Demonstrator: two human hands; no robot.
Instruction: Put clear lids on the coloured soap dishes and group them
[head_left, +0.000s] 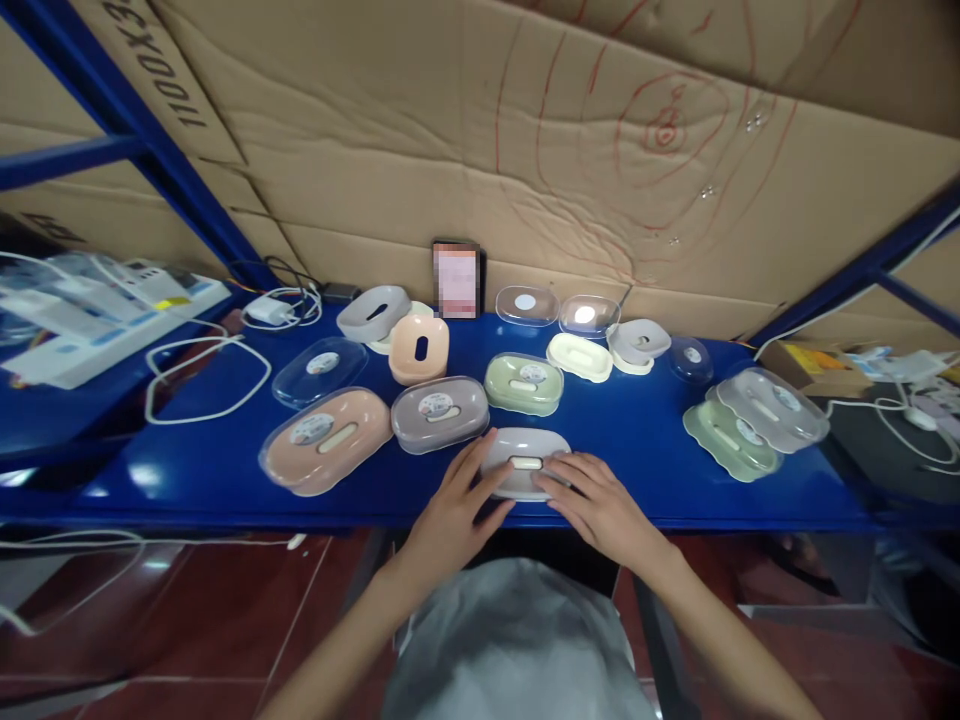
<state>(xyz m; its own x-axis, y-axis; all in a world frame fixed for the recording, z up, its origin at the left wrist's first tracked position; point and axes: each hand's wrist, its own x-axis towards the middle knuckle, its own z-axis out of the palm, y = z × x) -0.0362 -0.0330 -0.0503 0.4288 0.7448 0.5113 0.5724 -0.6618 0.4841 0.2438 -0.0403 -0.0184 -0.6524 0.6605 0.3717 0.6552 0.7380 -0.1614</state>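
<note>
Both hands rest on a white lidded soap box [525,462] that sits at the near edge of the blue worktop [637,430], at about 6 o'clock on its surface. The left hand [454,510] lies on the box's left end, fingers spread and flat over the clear lid, pressing rather than clenched. The right hand [596,500] covers the right end in the same way, fingers extended toward the slot in the lid's middle. Neither hand lifts the box; it stays flat on the worktop.

Just beyond the white box, at 11 o'clock from it, stands a grey lidded soap box [439,412], and at 12 o'clock a green lidded soap box [523,383]. Further toward 9 o'clock lies a larger peach lidded soap box [328,440], with a loose clear lid [319,370] behind it. A peach tray [418,348] stands tilted near the grey tray [373,312] at the back. At 3 o'clock, well apart from the hands, a green box and a grey box [772,405] lie overlapping. Two clear lids [527,305] rest against the cardboard wall [525,130] at the rear. A white cable [202,385] loops across the worktop at 9 o'clock.
</note>
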